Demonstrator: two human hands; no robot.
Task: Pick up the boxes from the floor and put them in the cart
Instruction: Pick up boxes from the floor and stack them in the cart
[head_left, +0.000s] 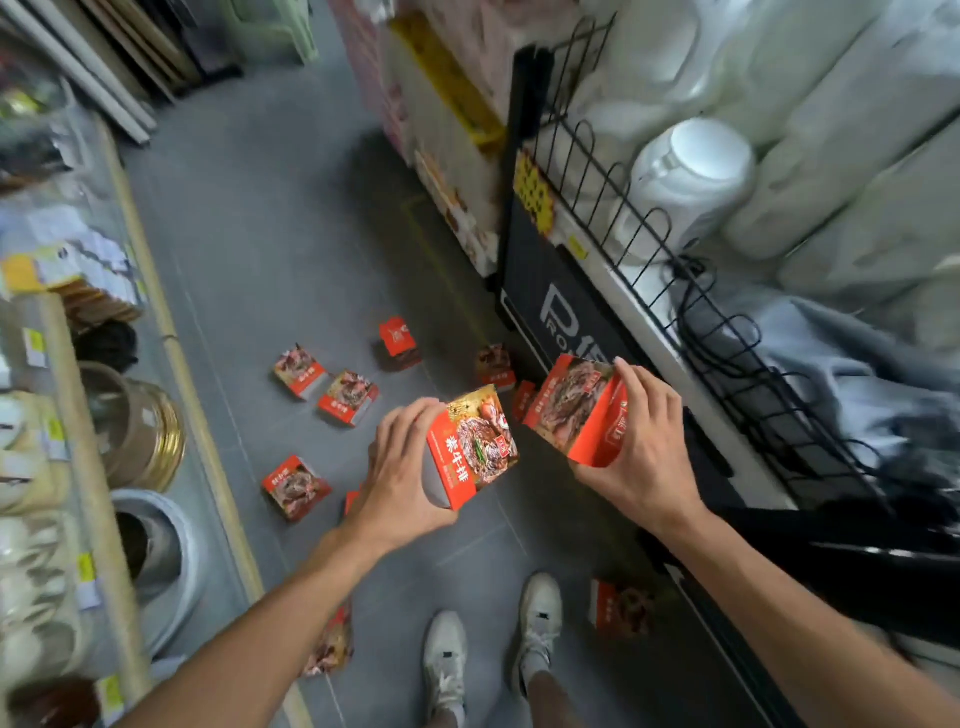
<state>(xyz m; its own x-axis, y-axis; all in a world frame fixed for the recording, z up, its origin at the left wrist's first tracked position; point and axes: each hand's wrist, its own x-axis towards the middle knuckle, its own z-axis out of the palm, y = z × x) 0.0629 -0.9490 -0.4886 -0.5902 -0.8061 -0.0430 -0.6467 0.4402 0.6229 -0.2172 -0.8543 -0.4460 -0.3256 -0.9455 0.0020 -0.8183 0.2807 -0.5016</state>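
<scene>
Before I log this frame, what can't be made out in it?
- Cart, head view: only a dark blurred shape at the right edge; its inside and any boxes in it are unreadable.
- Box under the left forearm: blurred and partly covered by the arm.
- Box behind the left hand: only a red corner shows.
- Print on the far box: too small to read.
- Box in the right hand: fingers cover its right side.

Even, soft indoor light falls from above, with no hard shadows on the grey floor (270, 249). Wide-angle distortion bends the shelf edges (171, 332) outward at the frame's sides. The corners are smeared with motion blur, especially the white jugs (691, 171) upper right. The centre is fairly sharp.
</scene>
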